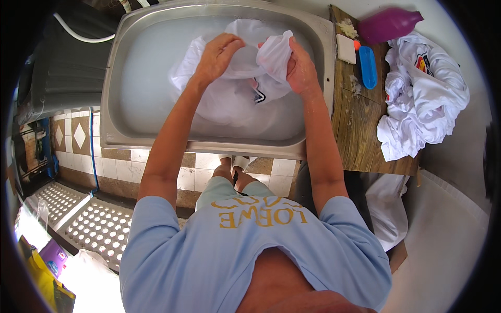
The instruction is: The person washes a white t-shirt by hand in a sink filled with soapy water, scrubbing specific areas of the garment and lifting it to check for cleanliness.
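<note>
Soapy white water fills the big grey metal tub (117, 104) in front of you. Your left hand (218, 55) and right hand (298, 68) are both closed tight on the wet white cloth shirt (240, 88), bunched up above the water, running left to right. Pull too hard and it could rip, or splash onto the wooden table (360, 130).
</note>
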Demonstrator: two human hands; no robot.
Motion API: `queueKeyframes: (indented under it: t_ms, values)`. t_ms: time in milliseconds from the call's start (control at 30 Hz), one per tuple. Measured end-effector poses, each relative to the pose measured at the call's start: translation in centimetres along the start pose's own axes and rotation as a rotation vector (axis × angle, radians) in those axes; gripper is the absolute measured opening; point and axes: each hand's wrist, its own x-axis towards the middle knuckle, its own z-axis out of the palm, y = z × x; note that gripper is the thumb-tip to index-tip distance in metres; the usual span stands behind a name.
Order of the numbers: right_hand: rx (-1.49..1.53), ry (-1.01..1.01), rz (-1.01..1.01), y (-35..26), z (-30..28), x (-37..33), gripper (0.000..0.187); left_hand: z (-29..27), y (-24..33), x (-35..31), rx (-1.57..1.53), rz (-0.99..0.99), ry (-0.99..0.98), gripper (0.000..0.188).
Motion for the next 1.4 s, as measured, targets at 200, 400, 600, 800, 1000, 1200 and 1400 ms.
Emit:
queueKeyframes:
  t_ms: [200,400,600,800,1000,1200,1400]
  values:
    - [0.037,0.043,-0.053,0.5,0.5,0.3,0.050,2.4,2.8,0.4,-0.468,-0.360,-0.230,0.025]
    - [-0.266,0.159,-0.063,0.4,-1.1,0.5,0.041,1.3,0.5,1.2,-0.789,-0.456,-0.255,0.024]
    - [-0.203,0.157,-0.104,0.4,-0.6,0.8,0.040,1.8,0.7,1.4,-0.812,-0.550,-0.217,0.023]
    - [-0.101,0.075,-0.096,0.1,0.1,0.8,0.030,1.7,0.6,1.4,-0.854,-0.597,-0.162,0.024]
    - [-0.422,-0.096,-0.040,1.7,-0.6,0.4,0.030,2.0,-0.9,1.2,-0.563,-0.419,-0.033,0.026]
    - [-0.728,-0.069,-0.021,-2.1,-1.9,-0.9,0.030,2.9,4.5,2.8,-0.105,0.114,-0.238,0.039]
    - [-0.699,0.008,-0.185,-6.4,-2.3,-3.4,0.025,3.4,6.6,6.2,-0.349,-0.219,-0.673,0.024]
